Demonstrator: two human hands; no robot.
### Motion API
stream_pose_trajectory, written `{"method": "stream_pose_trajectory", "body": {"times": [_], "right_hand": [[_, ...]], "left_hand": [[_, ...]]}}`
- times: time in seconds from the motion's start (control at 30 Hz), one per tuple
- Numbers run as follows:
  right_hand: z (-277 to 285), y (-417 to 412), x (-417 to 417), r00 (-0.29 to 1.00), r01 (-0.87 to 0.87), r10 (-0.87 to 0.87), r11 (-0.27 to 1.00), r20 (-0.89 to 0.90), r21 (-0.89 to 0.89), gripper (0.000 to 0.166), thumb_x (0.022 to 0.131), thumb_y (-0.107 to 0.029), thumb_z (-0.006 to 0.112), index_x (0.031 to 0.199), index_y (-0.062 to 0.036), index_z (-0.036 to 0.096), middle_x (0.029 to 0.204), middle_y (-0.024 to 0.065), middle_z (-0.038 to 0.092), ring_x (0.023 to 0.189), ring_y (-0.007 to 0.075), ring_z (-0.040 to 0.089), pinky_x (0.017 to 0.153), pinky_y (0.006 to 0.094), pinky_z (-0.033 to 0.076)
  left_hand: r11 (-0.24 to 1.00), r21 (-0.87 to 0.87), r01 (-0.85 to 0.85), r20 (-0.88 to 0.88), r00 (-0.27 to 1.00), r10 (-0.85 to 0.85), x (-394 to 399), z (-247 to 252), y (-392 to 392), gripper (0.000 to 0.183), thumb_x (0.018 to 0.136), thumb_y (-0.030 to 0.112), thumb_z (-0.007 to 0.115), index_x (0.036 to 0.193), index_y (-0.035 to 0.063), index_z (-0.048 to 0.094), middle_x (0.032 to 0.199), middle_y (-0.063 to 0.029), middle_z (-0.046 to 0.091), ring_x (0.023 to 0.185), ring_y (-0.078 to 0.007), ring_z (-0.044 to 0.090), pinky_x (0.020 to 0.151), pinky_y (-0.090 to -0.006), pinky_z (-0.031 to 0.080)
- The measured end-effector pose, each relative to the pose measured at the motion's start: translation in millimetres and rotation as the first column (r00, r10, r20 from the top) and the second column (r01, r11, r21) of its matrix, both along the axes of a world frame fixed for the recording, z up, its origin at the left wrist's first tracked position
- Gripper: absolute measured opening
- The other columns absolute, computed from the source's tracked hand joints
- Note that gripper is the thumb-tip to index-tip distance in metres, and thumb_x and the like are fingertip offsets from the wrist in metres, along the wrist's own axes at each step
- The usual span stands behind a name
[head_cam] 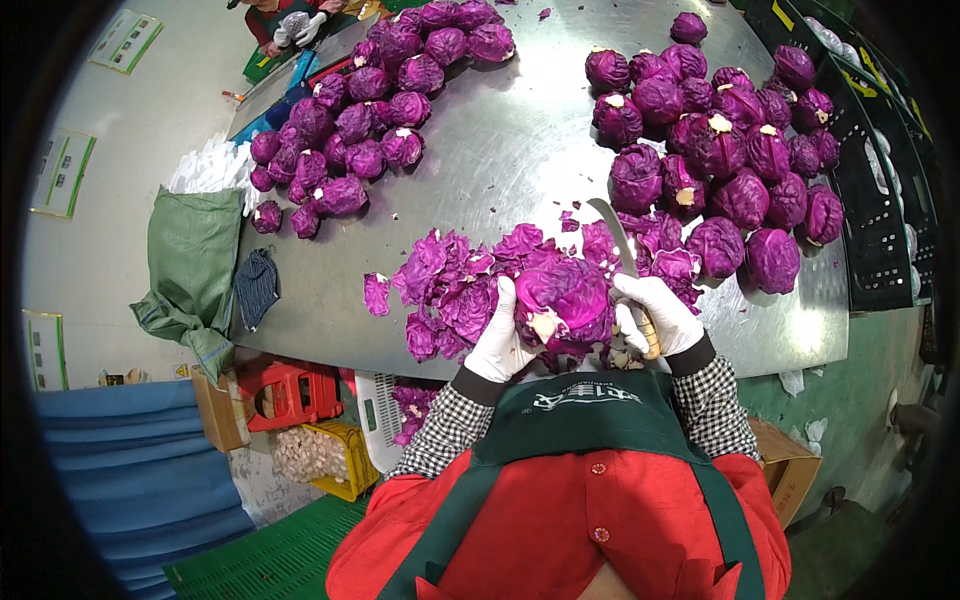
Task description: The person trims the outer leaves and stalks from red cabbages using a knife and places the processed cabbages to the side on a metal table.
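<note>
A red cabbage head (571, 297) with a pale cut stem is held up at the table's near edge. My left hand (498, 337), in a white glove, grips its left side. In my right hand (664, 311), also gloved, is a curved knife (619, 236) with a light brown handle; its blade points up and away from me. The fingers of that hand are close to the cabbage's right side, and I cannot tell whether they press on it. Loose purple cabbage leaves (457, 292) lie in a heap behind and left of the held head.
Red cabbages are piled at the right (720, 150) and far left (367, 97) of the steel table (495, 142). Black crates (870, 187) line the right edge. A green sack (191, 255) and dark knit cloth (256, 287) lie left. Another person's gloved hands (300, 28) hold a wrapped item.
</note>
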State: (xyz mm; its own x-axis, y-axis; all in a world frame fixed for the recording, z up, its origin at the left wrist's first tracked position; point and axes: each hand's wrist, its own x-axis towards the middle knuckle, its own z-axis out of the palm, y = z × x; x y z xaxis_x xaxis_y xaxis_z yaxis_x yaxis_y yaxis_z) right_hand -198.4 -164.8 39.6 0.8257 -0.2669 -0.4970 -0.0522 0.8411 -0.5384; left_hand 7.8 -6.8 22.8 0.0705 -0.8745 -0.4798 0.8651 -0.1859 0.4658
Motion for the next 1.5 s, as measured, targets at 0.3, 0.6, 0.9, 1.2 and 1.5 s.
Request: {"method": "stream_pose_trajectory", "body": {"times": [0.3,0.6,0.9,1.2,1.5], "right_hand": [[-6.6,3.0,0.4,1.000,0.027,-0.028,0.999,0.003,0.029,0.038,0.103,-0.035,0.059,0.086,-0.0012,0.065,0.057,0.0092,0.062,0.036,0.0184,0.052,0.033,0.0287,0.040],[1.0,7.3,4.7,0.998,0.052,-0.052,0.998,0.025,-0.017,0.036,0.103,-0.035,0.059,0.097,0.0004,0.063,0.058,0.0088,0.061,0.036,0.0186,0.051,0.032,0.0290,0.039],[-1.1,6.6,13.9,0.994,0.109,-0.109,0.994,-0.007,0.031,0.036,0.104,-0.036,0.057,0.098,-0.0008,0.062,0.058,0.0075,0.059,0.038,0.0181,0.052,0.034,0.0283,0.038],[-3.8,9.4,34.3,0.992,0.085,-0.093,0.992,-0.087,-0.098,0.032,0.100,-0.031,0.063,0.088,-0.0026,0.064,0.061,0.0083,0.062,0.039,0.0169,0.052,0.036,0.0267,0.039],[17.9,14.7,45.2,0.995,0.065,-0.076,0.983,-0.057,-0.172,0.020,0.097,-0.023,0.068,0.098,-0.0033,0.064,0.067,0.0034,0.062,0.046,0.0105,0.055,0.043,0.0236,0.043]], "left_hand": [[0.999,-0.046,0.015,-0.042,0.999,-0.017,0.6,6.0,-3.5,0.097,0.085,0.075,0.054,0.149,0.0039,0.039,0.141,-0.0152,0.057,0.128,-0.0275,0.059,0.107,-0.0479,0.052],[0.999,-0.052,-0.014,-0.069,0.998,0.010,-0.7,13.3,-4.3,0.099,0.086,0.075,0.055,0.151,0.0035,0.036,0.145,-0.0146,0.053,0.132,-0.0272,0.056,0.110,-0.0446,0.050],[0.996,-0.042,-0.082,-0.273,0.960,0.068,2.7,-1.6,-1.9,0.056,0.093,0.051,0.068,0.129,0.0104,0.057,0.122,-0.0030,0.067,0.113,-0.0163,0.065,0.104,-0.0442,0.054],[0.976,-0.130,-0.177,-0.054,0.984,0.172,14.6,-5.3,0.0,0.055,0.095,0.042,0.071,0.133,0.0055,0.056,0.123,-0.0056,0.067,0.115,-0.0179,0.065,0.103,-0.0374,0.054],[0.972,-0.183,-0.144,0.098,0.982,0.164,36.7,-19.8,13.3,0.087,0.079,0.039,0.085,0.146,0.0026,0.044,0.125,-0.0049,0.064,0.108,-0.0169,0.064,0.100,-0.0349,0.052]]}}
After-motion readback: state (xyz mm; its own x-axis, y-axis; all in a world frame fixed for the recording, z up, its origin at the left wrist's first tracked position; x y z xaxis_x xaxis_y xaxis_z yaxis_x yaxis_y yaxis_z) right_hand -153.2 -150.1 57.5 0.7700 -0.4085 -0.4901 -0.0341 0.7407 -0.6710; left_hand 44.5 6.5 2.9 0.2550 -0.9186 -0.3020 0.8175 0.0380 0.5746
